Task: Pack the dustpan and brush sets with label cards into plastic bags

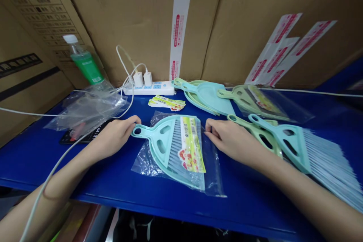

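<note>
In front of me a light-blue dustpan (159,130) lies flat, its handle pointing left. A matching hand brush (173,155) rests on it, with a yellow-and-white label card (191,145) over the bristles. A clear plastic bag (214,174) is around most of the set, and the handle end sticks out on the left. My left hand (117,138) is closed at the end of that handle, fingers pinched on it. With curled fingers, my right hand (227,140) pinches the bag's edge at the right side; its fingertips are partly hidden.
Loose brushes, one green (262,136) and one blue (295,143), lie right. Behind are stacked dustpans (211,96), a bagged green set (246,100), label cards (167,103) and a power strip (161,89). Left are plastic bags (85,107), a phone (76,136), a bottle (86,64) and a cable.
</note>
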Action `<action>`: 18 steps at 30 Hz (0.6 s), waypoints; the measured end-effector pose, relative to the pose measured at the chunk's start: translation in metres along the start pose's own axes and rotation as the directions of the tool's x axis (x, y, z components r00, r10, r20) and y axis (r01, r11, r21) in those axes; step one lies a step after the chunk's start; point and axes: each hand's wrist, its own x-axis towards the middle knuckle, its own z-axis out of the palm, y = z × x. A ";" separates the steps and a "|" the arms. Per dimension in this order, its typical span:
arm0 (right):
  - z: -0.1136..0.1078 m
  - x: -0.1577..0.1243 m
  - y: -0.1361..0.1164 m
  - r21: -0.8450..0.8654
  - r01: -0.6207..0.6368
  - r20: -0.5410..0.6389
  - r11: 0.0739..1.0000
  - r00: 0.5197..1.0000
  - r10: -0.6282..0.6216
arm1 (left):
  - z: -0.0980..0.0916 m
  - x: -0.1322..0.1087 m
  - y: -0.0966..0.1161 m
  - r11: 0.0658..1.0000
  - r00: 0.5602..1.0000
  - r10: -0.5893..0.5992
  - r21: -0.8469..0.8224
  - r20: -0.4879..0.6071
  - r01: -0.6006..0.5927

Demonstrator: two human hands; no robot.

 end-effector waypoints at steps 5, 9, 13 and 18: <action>-0.007 -0.002 0.003 -0.061 -0.088 0.017 0.994 0.996 0.089 | -0.001 0.002 -0.004 0.993 0.998 -0.067 0.093 -0.014 0.068; -0.009 -0.002 0.003 -0.081 -0.102 0.006 0.992 0.995 0.103 | -0.001 0.003 -0.004 0.980 0.993 -0.114 0.163 0.002 0.112; -0.003 0.001 0.004 -0.031 -0.047 -0.038 0.998 0.998 0.046 | -0.002 0.002 0.000 0.971 0.991 -0.131 0.200 0.007 0.127; 0.004 0.004 0.014 0.019 0.081 -0.085 0.997 0.993 -0.079 | -0.001 0.002 0.001 0.969 0.991 -0.130 0.213 -0.004 0.128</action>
